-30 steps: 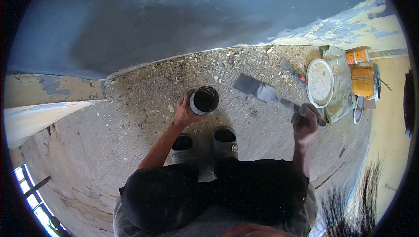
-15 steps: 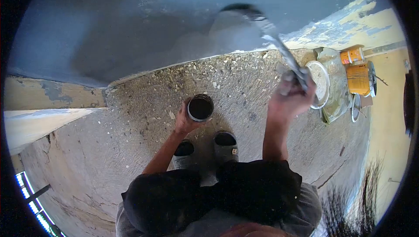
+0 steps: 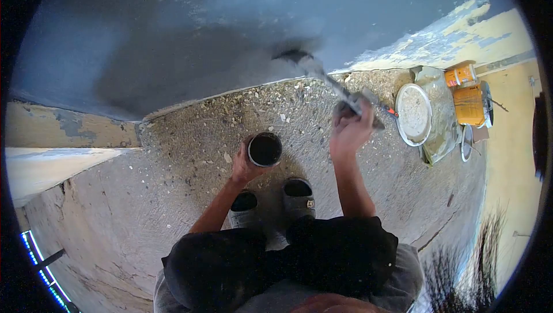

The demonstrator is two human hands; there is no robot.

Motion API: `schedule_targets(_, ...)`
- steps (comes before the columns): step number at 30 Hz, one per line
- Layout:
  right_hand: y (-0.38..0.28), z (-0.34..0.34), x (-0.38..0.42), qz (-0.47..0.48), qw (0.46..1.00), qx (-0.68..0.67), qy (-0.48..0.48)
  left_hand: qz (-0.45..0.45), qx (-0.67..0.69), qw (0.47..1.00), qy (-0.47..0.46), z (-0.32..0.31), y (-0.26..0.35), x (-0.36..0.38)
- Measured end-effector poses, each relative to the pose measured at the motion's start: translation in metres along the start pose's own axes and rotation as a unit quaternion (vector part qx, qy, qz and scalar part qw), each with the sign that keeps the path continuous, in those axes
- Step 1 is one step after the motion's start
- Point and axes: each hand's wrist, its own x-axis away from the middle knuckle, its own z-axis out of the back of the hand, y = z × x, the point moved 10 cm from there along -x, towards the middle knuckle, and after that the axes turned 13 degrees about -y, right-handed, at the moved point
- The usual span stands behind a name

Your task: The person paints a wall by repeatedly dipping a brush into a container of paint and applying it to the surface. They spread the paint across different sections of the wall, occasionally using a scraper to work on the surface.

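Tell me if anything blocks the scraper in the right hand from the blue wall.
Nothing visible does. The scraper in the right hand has its blurred blade against or just off the blue wall; the cup in the left hand is off to the side.

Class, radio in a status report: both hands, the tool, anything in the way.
Left hand holding open cup. Right hand gripping scraper, blade blurred at blue wall, contact unclear. Red-handled tool beyond right hand, not blocking blade.

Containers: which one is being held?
The dark-mouthed cup, in the left hand; the small orange tub and large orange bucket are in no hand.
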Motion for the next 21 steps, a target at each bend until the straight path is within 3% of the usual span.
schedule_targets(1, -0.006, -0.010, -0.002, -0.025, 0.993, -0.115, 0.018, 0.000, -0.001, 1.000, -0.001, -0.001, -0.002, 0.001)
schedule_targets(2, -0.019, -0.013, -0.002, -0.026, 0.993, -0.116, 0.020, -0.008, -0.001, 1.000, -0.005, -0.002, -0.003, 0.001)
schedule_targets(4, -0.053, 0.000, 0.000, 0.066, 0.981, -0.175, 0.051, -0.016, -0.001, 1.000, -0.008, -0.011, -0.015, 0.003)
schedule_targets(5, -0.053, 0.012, 0.005, 0.066, 0.981, -0.175, 0.050, -0.006, 0.007, 1.000, -0.025, -0.021, -0.028, 0.004)
schedule_targets(7, -0.062, 0.049, 0.026, 0.108, 0.992, 0.034, 0.054, 0.006, 0.015, 0.999, -0.038, -0.029, -0.034, 0.005)
schedule_targets(9, -0.015, 0.083, 0.032, 0.108, 0.994, -0.025, -0.004, -0.023, -0.027, 0.999, -0.018, -0.019, -0.015, 0.002)
schedule_targets(11, -0.005, 0.067, 0.033, 0.109, 0.989, -0.085, -0.059, -0.024, -0.016, 0.999, -0.016, -0.007, -0.002, 0.002)
schedule_targets(13, 0.024, 0.049, 0.045, -0.109, 0.980, -0.091, 0.140, -0.029, -0.005, 0.999, -0.020, -0.007, 0.000, 0.002)
schedule_targets(14, 0.032, 0.050, 0.038, -0.108, 0.979, -0.094, 0.144, -0.009, 0.052, 0.998, -0.019, -0.011, -0.011, 0.003)
schedule_targets(16, 0.044, 0.018, 0.013, -0.112, 0.993, -0.040, -0.021, 0.009, 0.106, 0.994, -0.023, -0.013, -0.017, 0.004)
schedule_targets(17, 0.042, 0.016, 0.009, -0.112, 0.993, -0.043, -0.017, 0.020, 0.103, 0.994, -0.020, -0.012, -0.017, 0.005)
schedule_targets(19, -0.021, -0.022, 0.001, 0.043, 0.986, -0.135, -0.088, 0.033, 0.098, 0.994, -0.020, -0.006, -0.011, 0.006)
schedule_targets(21, -0.051, -0.024, 0.009, 0.079, 0.984, -0.130, -0.093, 0.032, 0.094, 0.995, -0.007, 0.003, 0.001, 0.006)
